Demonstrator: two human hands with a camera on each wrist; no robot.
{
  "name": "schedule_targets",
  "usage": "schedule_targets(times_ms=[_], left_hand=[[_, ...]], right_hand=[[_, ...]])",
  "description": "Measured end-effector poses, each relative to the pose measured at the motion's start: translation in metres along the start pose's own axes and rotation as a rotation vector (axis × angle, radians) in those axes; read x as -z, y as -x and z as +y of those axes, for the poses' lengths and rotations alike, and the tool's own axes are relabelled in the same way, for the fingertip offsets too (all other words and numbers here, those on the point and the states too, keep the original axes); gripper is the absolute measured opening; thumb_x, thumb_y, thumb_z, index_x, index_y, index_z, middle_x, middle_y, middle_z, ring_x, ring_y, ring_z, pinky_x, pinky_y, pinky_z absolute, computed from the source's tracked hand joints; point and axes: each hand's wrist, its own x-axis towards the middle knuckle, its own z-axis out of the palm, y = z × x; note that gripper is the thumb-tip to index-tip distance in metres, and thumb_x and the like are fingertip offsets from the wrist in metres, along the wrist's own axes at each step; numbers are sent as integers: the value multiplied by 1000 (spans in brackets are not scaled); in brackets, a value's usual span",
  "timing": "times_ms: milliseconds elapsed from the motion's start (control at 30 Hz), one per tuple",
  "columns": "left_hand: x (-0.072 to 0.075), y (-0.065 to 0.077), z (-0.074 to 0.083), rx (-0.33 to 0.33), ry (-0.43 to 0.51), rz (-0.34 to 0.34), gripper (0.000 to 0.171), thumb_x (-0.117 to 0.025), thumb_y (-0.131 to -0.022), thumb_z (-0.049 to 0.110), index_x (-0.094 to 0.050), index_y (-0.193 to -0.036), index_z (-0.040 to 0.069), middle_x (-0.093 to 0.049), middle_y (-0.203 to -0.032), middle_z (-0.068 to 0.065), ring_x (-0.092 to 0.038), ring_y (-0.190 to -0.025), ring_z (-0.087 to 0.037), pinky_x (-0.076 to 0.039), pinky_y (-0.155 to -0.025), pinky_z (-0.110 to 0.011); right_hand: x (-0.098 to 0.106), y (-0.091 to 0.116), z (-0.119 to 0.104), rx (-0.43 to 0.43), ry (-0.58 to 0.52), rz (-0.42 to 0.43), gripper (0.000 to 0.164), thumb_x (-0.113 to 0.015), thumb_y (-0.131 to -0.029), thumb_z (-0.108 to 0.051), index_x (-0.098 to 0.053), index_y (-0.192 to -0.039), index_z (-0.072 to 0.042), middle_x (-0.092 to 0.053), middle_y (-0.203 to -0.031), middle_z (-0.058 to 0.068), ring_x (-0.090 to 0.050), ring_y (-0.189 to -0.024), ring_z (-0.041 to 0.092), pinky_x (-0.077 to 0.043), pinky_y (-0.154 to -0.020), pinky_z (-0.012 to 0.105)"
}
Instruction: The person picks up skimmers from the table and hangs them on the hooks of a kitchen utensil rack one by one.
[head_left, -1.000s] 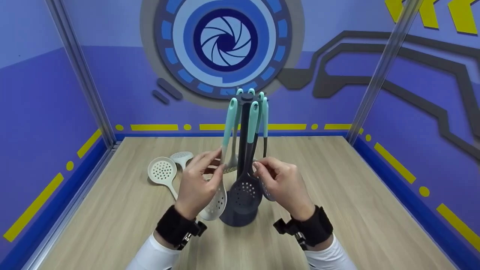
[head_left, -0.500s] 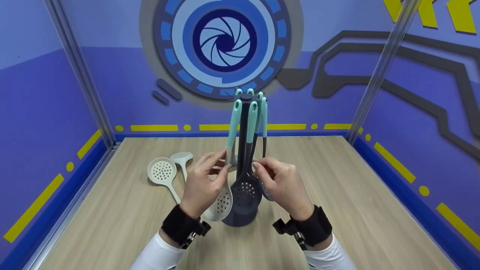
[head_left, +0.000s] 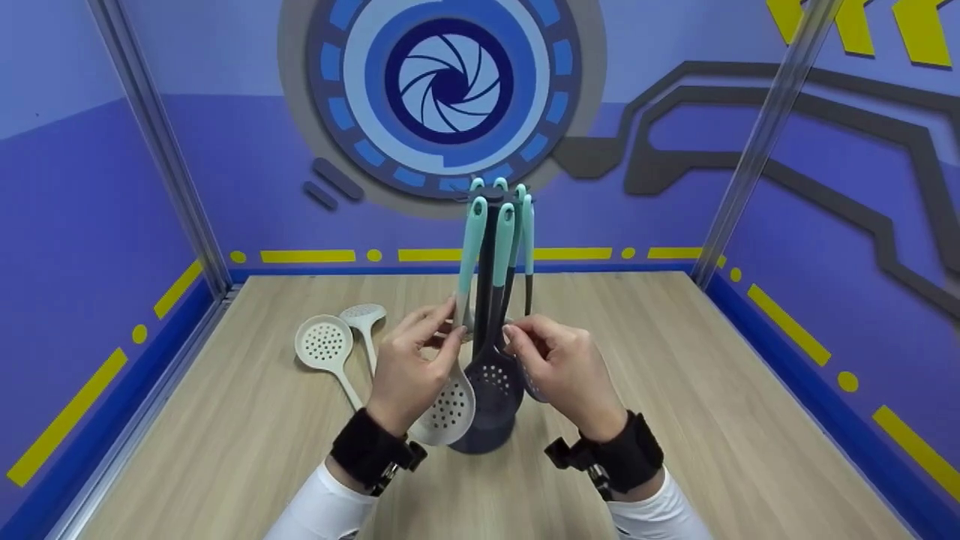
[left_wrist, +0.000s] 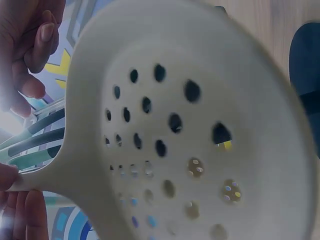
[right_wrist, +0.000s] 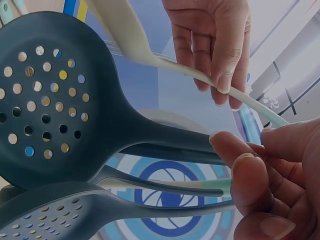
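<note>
My left hand (head_left: 416,360) pinches the pale handle of a cream skimmer (head_left: 448,405), perforated bowl down and mint grip up, at the left front of a dark utensil stand (head_left: 484,442). The grip's holed end is at the stand's top hooks; whether it hangs there I cannot tell. In the left wrist view, the cream skimmer's bowl (left_wrist: 165,30) fills most of the picture. My right hand (head_left: 566,367), fingers curled, pinches the handle of a dark skimmer (right_wrist: 95,115) hanging on the stand's front. Another dark perforated utensil (right_wrist: 65,210) hangs beside it.
On the wooden table (head_left: 720,420), left of the stand, lie a cream skimmer (head_left: 324,342) and another cream perforated utensil (head_left: 364,313). Several mint-handled utensils hang round the stand. Blue walls (head_left: 75,247) and metal posts (head_left: 161,150) enclose the table.
My left hand has moved right with the cream skimmer, bringing its bowl over part of the stand's base and its grip closer to the post. The right hand has hardly moved.
</note>
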Motion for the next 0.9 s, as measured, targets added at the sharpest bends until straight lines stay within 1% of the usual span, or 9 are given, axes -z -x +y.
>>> schedule_targets(times_ms=[133, 267, 333, 533, 733, 900], left_hand=[[-2, 2, -3, -11, 3, 6, 43, -69, -93, 15, -61, -135, 11, -71, -112, -3, -70, -87, -10, -59, -74, -21], [-4, 2, -5, -2, 6, 3, 43, -68, -94, 16, -60, -136, 10, -72, -114, -3, -71, -89, -10, -60, -75, -21], [-4, 3, -5, 5, -1, -2, 43, -68, -94, 17, -60, -136, 11, -72, -114, -2, -70, -90, -10, -59, -76, -21], [-6, 4, -7, 21, -32, -17, 43, -67, -95, 19, -60, -137, 13, -72, -114, -1, -69, -93, -6, -58, -78, -18], [-7, 7, -9, 45, -60, -20, 41, -66, -96, 21, -61, -136, 15, -72, -107, 2, -69, -92, -4, -58, -77, -18], [-7, 9, -11, 54, -59, -26, 41, -65, -97, 23, -60, -136, 16, -71, -106, 3, -69, -91, -4, -59, -76, -19]], right_hand=[[0, 0, 0, 1, 2, 0, 16, -61, -99, -33, -72, -91, -24, -70, -73, -11, -55, -58, -2, -45, -48, 17], [0, 0, 0, -7, 0, -2, 16, -61, -98, -33, -72, -91, -24, -69, -73, -13, -55, -57, -2, -45, -47, 18], [0, 0, 0, -12, -3, -3, 16, -61, -98, -34, -72, -91, -25, -69, -73, -13, -55, -57, -1, -45, -47, 18], [2, 0, -1, -15, 3, -11, 17, -60, -99, -33, -72, -91, -23, -70, -74, -8, -56, -59, -1, -47, -50, 19], [1, 1, 1, 0, -14, -6, 16, -61, -99, -32, -72, -92, -23, -69, -74, -13, -57, -59, -2, -46, -49, 18], [1, 0, 1, 6, -13, -4, 16, -60, -99, -32, -72, -93, -23, -69, -74, -11, -55, -59, -2, -46, -49, 18]])
